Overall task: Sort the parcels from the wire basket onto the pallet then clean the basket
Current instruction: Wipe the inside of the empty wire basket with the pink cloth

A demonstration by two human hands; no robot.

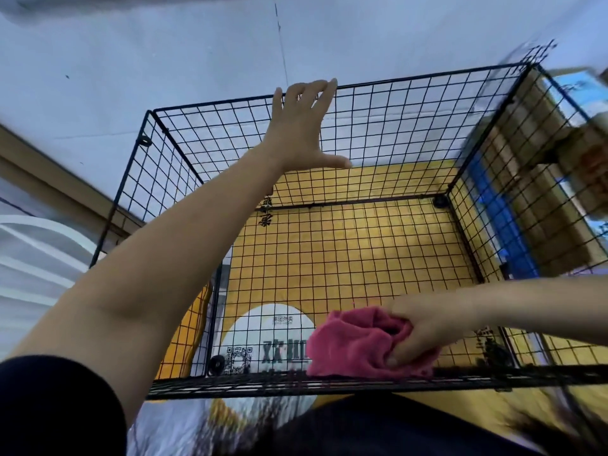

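While the left hand [304, 126] reaches across to twelve o'clock and hooks its fingertips over the far rim of the wire basket [411, 133], palm spread open against the mesh, the job looks like bracing: a light cage like this would likely slide or rock under a wipe, so that far grip pins it. Down at five o'clock the right hand [424, 327] is closed around a bunched pink cloth [355, 343], pressing it onto the near rim, fingers curled over the fabric to keep the wad tight against the thin wires. Inside, no parcels show; through the floor mesh you see only the yellow mat [345, 258] with its printed white patch at six o'clock. Over at two o'clock, outside the right wall, brown cartons [539, 192] sit stacked above something blue, probably the pallet, though blur hides the detail. So sorting appears finished and cleaning is the step in hand.
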